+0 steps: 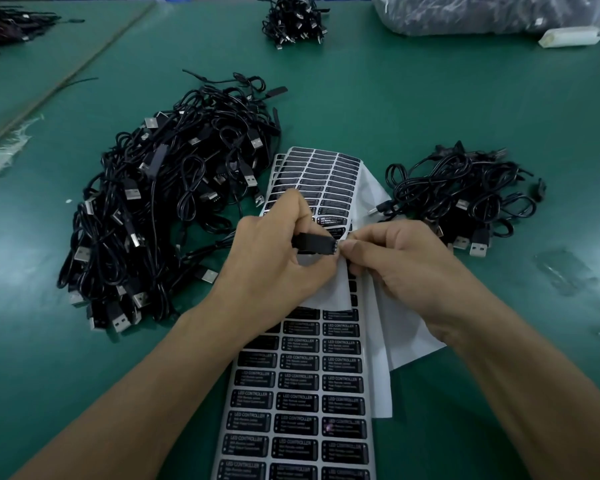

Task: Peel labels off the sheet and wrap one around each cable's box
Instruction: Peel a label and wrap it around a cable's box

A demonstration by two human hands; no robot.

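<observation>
Box point(314, 242), small and black, sits level in the left grip point(274, 258). That grip is clamped on it, thumb on top and fingers curled beneath. The box's right end pokes out toward the right grip point(395, 261). There we note thumb and forefinger pinched together, their tips touching that end. We cannot tell whether a label lies between those fingertips. A curl of white backing point(326, 292) hangs just beneath both grips.

Label sheet point(302, 393) runs from beyond the grips, under them, and on toward us between the forearms. It carries three columns of black labels, and the white print reads LED CONTROLLER. Blank sheets point(409, 334), white, lie under the right grip and wrist, fanned out to the right of the label sheet.

Left of the left grip we log a big cable heap point(167, 209), black with USB plugs. One cable leads from its near side toward the left palm. To the right of the right grip and a little beyond it lies a small heap point(465, 199) of the same cables. Well beyond both grips are a third bundle point(293, 20) and a clear bag point(482, 12) of dark goods. Everything rests on a green surface point(430, 98).
</observation>
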